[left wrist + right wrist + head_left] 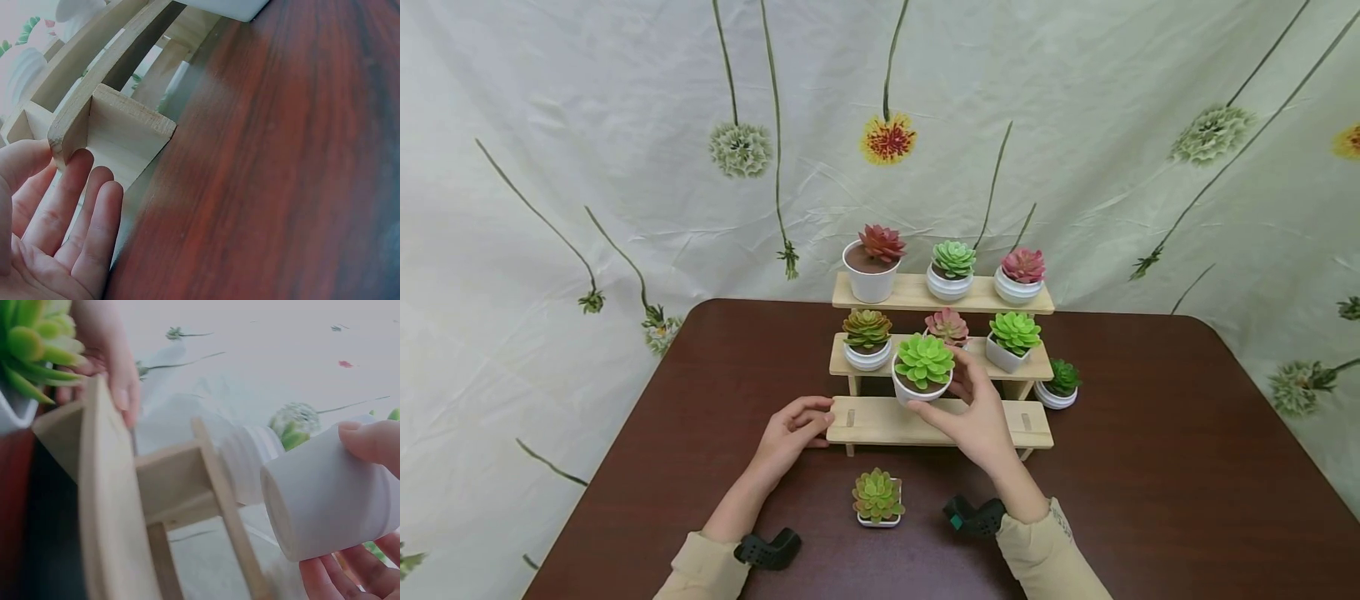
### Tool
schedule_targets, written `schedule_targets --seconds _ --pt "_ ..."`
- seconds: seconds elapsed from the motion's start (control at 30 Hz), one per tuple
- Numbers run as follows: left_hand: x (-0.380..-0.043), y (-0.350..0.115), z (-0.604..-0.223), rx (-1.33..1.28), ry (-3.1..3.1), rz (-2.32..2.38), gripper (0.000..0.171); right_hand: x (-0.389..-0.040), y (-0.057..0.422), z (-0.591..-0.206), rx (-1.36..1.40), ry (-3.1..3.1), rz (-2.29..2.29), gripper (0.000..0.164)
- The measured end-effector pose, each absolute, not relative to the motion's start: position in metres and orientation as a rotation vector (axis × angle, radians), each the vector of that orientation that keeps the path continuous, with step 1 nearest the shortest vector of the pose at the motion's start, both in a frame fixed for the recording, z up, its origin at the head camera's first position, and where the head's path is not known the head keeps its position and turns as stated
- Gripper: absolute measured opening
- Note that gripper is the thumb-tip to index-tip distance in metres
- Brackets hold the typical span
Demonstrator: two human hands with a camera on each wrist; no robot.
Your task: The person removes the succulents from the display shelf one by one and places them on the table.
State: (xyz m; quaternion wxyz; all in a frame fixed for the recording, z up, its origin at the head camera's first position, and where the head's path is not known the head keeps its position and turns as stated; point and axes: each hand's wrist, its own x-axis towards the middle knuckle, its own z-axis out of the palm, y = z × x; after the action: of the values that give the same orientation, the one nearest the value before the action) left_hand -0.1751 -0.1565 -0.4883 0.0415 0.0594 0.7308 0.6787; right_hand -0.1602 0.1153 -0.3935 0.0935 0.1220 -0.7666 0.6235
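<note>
A light wooden three-step plant stand (891, 423) stands on the table. My right hand (979, 414) grips a round white pot with a bright green succulent (925, 362), held above the bottom step; in the right wrist view the white pot (331, 494) sits between thumb and fingers. With thumb above and fingertips below, my left hand (790, 435) pinches the left end of the bottom step, and the left wrist view has the fingers (62, 200) at that wooden end (65, 134). In front of the stand sits a green, reddish-tipped succulent (878, 496) in a white pot.
Three potted succulents line the top step, including a dark red one (872, 275). The middle step bears an olive one (867, 340), a partly hidden pink one (947, 325) and a green one (1011, 340). Another green succulent (1060, 383) stands on the table (1150, 433) right of the stand.
</note>
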Motion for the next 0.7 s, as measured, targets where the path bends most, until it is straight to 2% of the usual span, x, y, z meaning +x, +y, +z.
schedule_targets --seconds 0.33,0.7 --pt "-0.176 -0.156 -0.489 0.163 2.240 2.072 0.034 -0.160 0.133 -0.381 0.342 -2.205 1.800 0.072" --pt "-0.175 -0.156 -0.486 0.112 2.231 2.044 0.033 -0.157 0.155 -0.368 0.215 -2.189 1.781 0.074"
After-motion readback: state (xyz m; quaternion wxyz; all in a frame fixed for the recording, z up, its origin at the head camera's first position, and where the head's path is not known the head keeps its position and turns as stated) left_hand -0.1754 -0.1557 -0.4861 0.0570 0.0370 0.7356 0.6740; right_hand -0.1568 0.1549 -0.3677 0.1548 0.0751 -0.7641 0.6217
